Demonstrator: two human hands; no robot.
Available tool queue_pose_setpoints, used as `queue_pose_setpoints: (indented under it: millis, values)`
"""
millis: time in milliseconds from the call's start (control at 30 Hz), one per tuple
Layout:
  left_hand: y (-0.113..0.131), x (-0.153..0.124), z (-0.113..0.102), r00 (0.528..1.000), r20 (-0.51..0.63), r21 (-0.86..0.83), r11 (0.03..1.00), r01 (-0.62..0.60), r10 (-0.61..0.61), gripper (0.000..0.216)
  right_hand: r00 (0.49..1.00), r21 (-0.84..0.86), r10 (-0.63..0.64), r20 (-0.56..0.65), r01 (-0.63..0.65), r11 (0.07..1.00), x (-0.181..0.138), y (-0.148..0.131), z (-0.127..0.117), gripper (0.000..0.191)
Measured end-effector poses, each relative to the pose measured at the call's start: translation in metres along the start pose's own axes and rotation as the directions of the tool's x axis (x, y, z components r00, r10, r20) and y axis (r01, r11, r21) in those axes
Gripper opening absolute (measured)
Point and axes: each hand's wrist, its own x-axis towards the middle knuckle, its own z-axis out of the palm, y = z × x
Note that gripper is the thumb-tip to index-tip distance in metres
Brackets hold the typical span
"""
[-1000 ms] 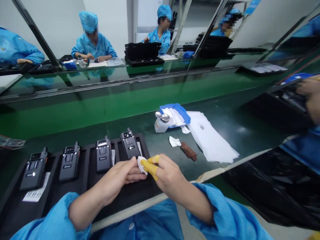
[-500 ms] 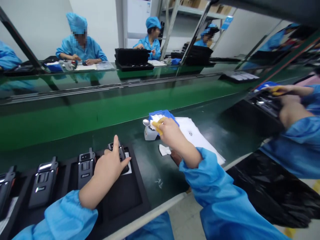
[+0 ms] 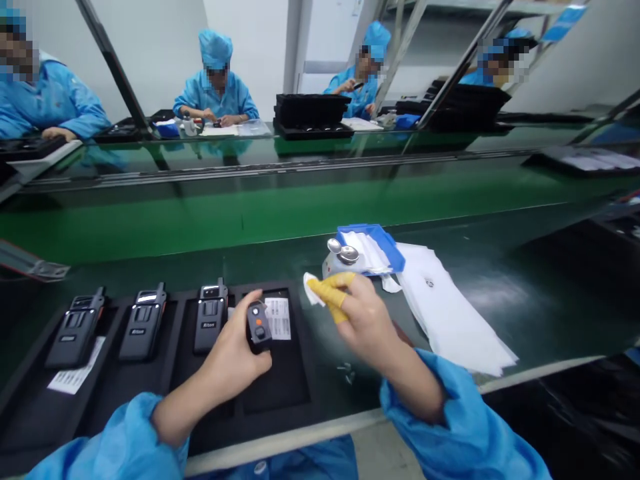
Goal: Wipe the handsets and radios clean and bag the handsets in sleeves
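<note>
My left hand (image 3: 235,353) is closed round a black walkie-talkie (image 3: 259,327), lifted off its slot and turned so its orange side button faces me. My right hand (image 3: 357,317), with yellow finger cots on thumb and forefinger, pinches a small white wipe (image 3: 311,292) just right of the radio. Below lies a black foam tray (image 3: 280,380); three more radios (image 3: 210,317) lie flat in its slots to the left. The vacated slot shows a white label (image 3: 277,319).
A white dispenser bottle with a metal top (image 3: 340,257), a blue box of wipes (image 3: 373,248) and a stack of white bags (image 3: 445,307) sit right of the tray. Beyond runs a green conveyor (image 3: 300,200). Several workers in blue sit opposite (image 3: 217,93).
My left hand picked the rightmost radio out of its slot and raised it. My right hand came back from the dispenser bottle with the wipe toward the radio.
</note>
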Motion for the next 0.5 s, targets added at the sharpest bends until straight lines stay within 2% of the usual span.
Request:
queue_pose_setpoints:
  millis: [100,233,367,500]
  values:
    - [0.002,-0.008,0.003,0.999,0.002,-0.019,0.999,-0.033,0.033,0.067,0.996,0.110,-0.082,0.048,0.076,0.991,-0.001,-0.025,0.005,0.046]
    - [0.004,-0.008,0.005,0.997,0.017,-0.034,0.997,-0.076,0.076,0.066,0.991,0.059,-0.124,0.057,0.121,0.991,0.005,-0.038,0.005,0.057]
    - [0.000,-0.008,0.008,0.986,0.022,-0.046,0.985,-0.164,0.165,0.066,0.978,0.043,-0.188,0.091,0.184,0.982,0.012,-0.050,0.003,0.045]
    - [-0.002,-0.008,0.009,0.982,0.013,-0.051,0.981,-0.186,0.187,0.054,0.964,0.036,-0.244,0.107,0.242,0.970,0.015,-0.062,0.003,0.033]
